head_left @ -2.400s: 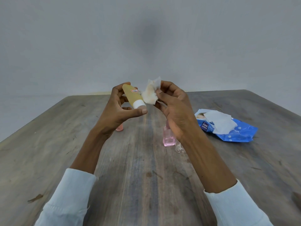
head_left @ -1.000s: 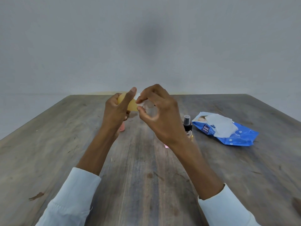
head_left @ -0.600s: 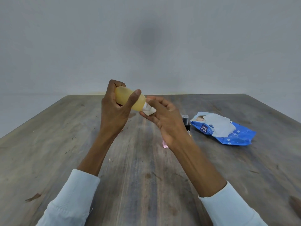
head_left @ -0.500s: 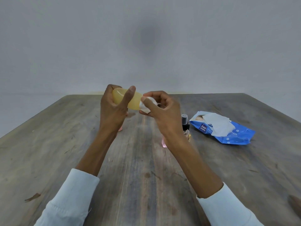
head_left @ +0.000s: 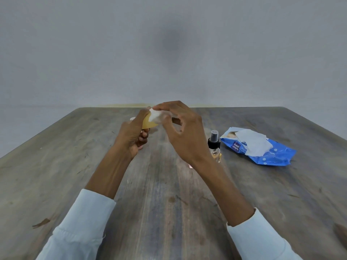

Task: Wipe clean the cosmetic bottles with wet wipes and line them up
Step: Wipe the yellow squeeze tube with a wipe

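- The wiping step is in hand: the left hand [head_left: 131, 136] grips the yellow bottle [head_left: 148, 123] above the table [head_left: 56, 166], fingers curled round it.
- The right hand [head_left: 185, 134] pinches a wet wipe [head_left: 156, 116] against the bottle's end.
- Next, I judge, the bottle needs standing beside the spray bottle [head_left: 214, 145], near the wipes pack [head_left: 262, 147].

Left hand [head_left: 132, 136] grips yellow bottle [head_left: 148, 123]; right hand [head_left: 185, 133] presses wipe [head_left: 156, 116] against it.

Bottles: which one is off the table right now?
The yellow bottle: the left hand holds it up while the right hand rubs a wet wipe on it. The black-capped spray bottle stands on the table.
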Tool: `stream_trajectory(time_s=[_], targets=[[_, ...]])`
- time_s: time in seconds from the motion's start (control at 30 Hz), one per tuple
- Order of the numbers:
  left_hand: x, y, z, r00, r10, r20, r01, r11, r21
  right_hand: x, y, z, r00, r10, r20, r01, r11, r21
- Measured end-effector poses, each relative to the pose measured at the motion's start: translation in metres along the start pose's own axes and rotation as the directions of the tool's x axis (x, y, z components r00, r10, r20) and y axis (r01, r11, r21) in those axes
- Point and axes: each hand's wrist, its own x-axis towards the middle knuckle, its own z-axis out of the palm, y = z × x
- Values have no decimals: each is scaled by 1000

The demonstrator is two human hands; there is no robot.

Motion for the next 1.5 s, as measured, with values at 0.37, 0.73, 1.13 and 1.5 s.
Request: stream_trajectory(time_s=[0.37, 0.73, 1.13, 1.5], targets=[[3, -3, -1, 1000, 0, -2, 1, 999, 40, 4, 7, -6, 996, 63, 55, -64, 998, 20], [1, -1, 1, 991, 129, -18, -129, 991, 20, 6, 12, -5, 996, -49, 80, 60, 987, -146], [-17, 3, 11, 666, 738, -105, -620, 627, 471, 1, 8, -5, 740, 647, 183, -576, 470, 669], [-5, 6, 2, 982, 190, 6, -190, 981, 27, 2, -1, 0, 986, -165, 22, 167, 978, -128]])
